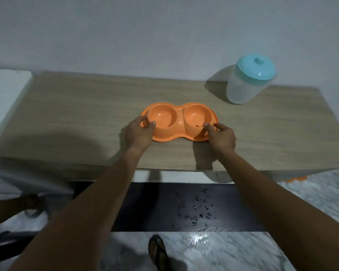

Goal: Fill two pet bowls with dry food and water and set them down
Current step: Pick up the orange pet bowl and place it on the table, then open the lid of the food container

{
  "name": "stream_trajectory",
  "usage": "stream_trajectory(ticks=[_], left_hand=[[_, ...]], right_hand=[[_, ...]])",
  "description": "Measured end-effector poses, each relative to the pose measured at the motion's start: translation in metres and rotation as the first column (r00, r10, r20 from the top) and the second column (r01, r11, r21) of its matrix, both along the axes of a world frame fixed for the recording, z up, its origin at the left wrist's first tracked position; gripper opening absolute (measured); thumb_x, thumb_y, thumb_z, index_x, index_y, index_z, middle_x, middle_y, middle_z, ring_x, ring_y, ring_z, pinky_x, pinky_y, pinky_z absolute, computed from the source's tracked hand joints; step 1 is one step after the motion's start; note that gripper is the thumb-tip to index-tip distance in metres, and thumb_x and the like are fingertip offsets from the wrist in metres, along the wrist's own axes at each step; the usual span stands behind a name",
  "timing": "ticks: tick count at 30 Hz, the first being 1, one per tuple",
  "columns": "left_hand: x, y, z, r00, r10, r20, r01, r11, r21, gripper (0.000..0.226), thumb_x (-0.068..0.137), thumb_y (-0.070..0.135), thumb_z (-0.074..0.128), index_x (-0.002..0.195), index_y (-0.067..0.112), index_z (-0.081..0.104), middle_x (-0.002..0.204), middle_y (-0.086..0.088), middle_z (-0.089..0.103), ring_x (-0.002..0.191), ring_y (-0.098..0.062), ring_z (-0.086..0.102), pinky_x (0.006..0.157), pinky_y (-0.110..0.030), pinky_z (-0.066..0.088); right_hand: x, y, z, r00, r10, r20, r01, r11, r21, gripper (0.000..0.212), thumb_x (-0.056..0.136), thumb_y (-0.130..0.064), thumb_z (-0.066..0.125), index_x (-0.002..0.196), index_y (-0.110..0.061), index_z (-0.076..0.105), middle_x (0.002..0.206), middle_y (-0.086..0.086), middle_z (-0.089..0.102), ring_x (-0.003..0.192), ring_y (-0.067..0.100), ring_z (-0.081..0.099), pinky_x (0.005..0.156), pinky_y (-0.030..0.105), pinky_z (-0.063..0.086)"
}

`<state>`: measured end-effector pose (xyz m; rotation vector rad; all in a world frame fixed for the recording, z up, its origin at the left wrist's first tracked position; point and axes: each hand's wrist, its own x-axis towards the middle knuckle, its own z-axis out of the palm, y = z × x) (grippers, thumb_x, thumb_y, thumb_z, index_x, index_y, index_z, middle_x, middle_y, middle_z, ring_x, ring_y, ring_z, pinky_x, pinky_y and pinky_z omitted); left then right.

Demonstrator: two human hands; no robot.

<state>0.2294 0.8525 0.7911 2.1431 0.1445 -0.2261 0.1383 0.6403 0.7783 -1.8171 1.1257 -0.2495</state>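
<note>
Orange double pet bowl is sitting on the wooden worktop, roughly centre, a bit toward the near edge. Both wells are looking empty, nothing visible in either.

Left hand is gripping the bowl's left end: thumb hooking over the rim into the left well, fingers curling round the outer edge. Grip is closed on the bowl. Right hand is doing the same at the right end: fingertips pressing on the right well's near rim, thumb out along the outer edge. Also closed on the bowl. Can't tell if the bowl is lifting off the surface or resting flat.

Room: worktop is lying open to the left of the bowl and in front of it up to the near edge. Frosted container with a teal lid is standing at the back right near the wall, well apart from the bowl. White surface is butting against the worktop's left end.

Both forearms are reaching forward nearly straight, converging on the bowl, wrists level, palms facing inward.

Below the near edge: a dark mat is lying on the marbled floor, small dark bits scattered on its right part. A sandalled foot is showing at the bottom.
</note>
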Motion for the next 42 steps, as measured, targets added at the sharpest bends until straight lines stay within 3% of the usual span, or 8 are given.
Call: stream_trajectory(ticks=[3, 8, 15, 22, 30, 36, 39, 42], left_hand=[[0.002, 0.005, 0.001, 0.999, -0.027, 0.026, 0.026, 0.999, 0.026, 0.047, 0.092, 0.038, 0.063, 0.135, 0.020, 0.057, 0.134, -0.005, 0.061, 0.121, -0.024, 0.056, 0.078, -0.017, 0.031], [-0.040, 0.029, -0.006, 0.992, -0.034, 0.122, 0.035, 0.999, -0.006, 0.043, 0.091, 0.027, 0.064, 0.132, 0.018, 0.057, 0.135, 0.000, 0.057, 0.116, -0.017, 0.058, 0.071, -0.003, 0.033], [-0.140, 0.078, -0.034, 0.930, -0.022, 0.367, 0.013, 1.000, 0.028, 0.026, 0.086, 0.013, 0.065, 0.112, 0.012, 0.066, 0.114, -0.005, 0.059, 0.108, -0.017, 0.054, 0.079, 0.006, 0.027], [-0.184, 0.105, -0.120, 0.975, -0.014, 0.222, 0.006, 0.999, 0.035, 0.023, 0.088, 0.028, 0.066, 0.111, 0.024, 0.065, 0.113, 0.002, 0.063, 0.104, -0.019, 0.061, 0.089, -0.038, 0.053], [-0.101, 0.064, -0.224, 0.982, 0.186, 0.040, -0.177, 0.969, -0.170, 0.063, 0.096, 0.040, 0.056, 0.149, 0.012, 0.037, 0.149, -0.010, 0.045, 0.137, -0.025, 0.042, 0.113, -0.038, 0.035], [-0.058, 0.043, -0.250, 0.900, 0.403, -0.167, -0.435, 0.802, -0.411, 0.043, 0.098, 0.041, 0.050, 0.124, 0.007, 0.059, 0.117, -0.010, 0.064, 0.104, -0.027, 0.060, 0.083, -0.028, 0.044], [-0.048, 0.035, -0.251, 0.855, 0.487, -0.180, -0.509, 0.717, -0.477, 0.039, 0.098, 0.038, 0.053, 0.111, 0.002, 0.062, 0.088, -0.006, 0.062, 0.074, -0.019, 0.056, 0.066, -0.026, 0.038], [-0.045, 0.032, -0.254, 0.838, 0.513, -0.184, -0.537, 0.718, -0.444, 0.034, 0.098, 0.018, 0.051, 0.125, -0.002, 0.058, 0.117, -0.018, 0.063, 0.097, -0.030, 0.059, 0.077, -0.028, 0.041]], right_hand=[[-0.001, 0.011, 0.001, 1.000, 0.004, -0.016, -0.005, 0.998, -0.070, 0.065, 0.093, -0.056, 0.062, 0.145, -0.017, 0.055, 0.144, 0.014, 0.057, 0.127, 0.034, 0.057, 0.101, 0.040, 0.044], [-0.043, 0.048, -0.001, 0.996, 0.069, 0.059, -0.058, 0.983, -0.173, 0.050, 0.093, -0.045, 0.067, 0.136, -0.021, 0.061, 0.128, 0.009, 0.050, 0.093, 0.013, 0.055, 0.084, 0.024, 0.039], [-0.129, 0.120, -0.026, 0.965, 0.213, 0.152, -0.178, 0.960, -0.217, 0.025, 0.092, -0.035, 0.070, 0.115, -0.023, 0.068, 0.111, 0.001, 0.052, 0.082, 0.013, 0.059, 0.080, 0.033, 0.051], [-0.177, 0.163, -0.120, 0.970, 0.216, 0.113, -0.216, 0.976, -0.011, 0.022, 0.088, -0.031, 0.077, 0.109, -0.030, 0.071, 0.109, 0.000, 0.064, 0.097, 0.015, 0.066, 0.091, 0.042, 0.056], [-0.063, 0.170, -0.230, 0.950, 0.191, 0.245, -0.183, 0.981, -0.056, 0.036, 0.090, -0.039, 0.073, 0.122, -0.024, 0.068, 0.114, -0.009, 0.068, 0.095, 0.014, 0.066, 0.082, 0.031, 0.051], [0.013, 0.173, -0.255, 0.912, 0.035, 0.408, -0.091, 0.989, 0.118, 0.043, 0.094, -0.039, 0.068, 0.134, -0.023, 0.066, 0.127, -0.008, 0.070, 0.117, 0.014, 0.062, 0.102, 0.030, 0.047], [0.031, 0.168, -0.257, 0.958, 0.145, 0.249, -0.171, 0.981, 0.088, 0.026, 0.101, -0.040, 0.056, 0.094, -0.020, 0.071, 0.096, 0.006, 0.072, 0.085, 0.022, 0.062, 0.077, 0.033, 0.045], [0.029, 0.162, -0.253, 0.957, 0.098, 0.274, -0.149, 0.974, 0.173, 0.032, 0.101, -0.030, 0.058, 0.070, -0.021, 0.062, 0.067, -0.002, 0.057, 0.064, 0.015, 0.050, 0.067, 0.031, 0.039]])
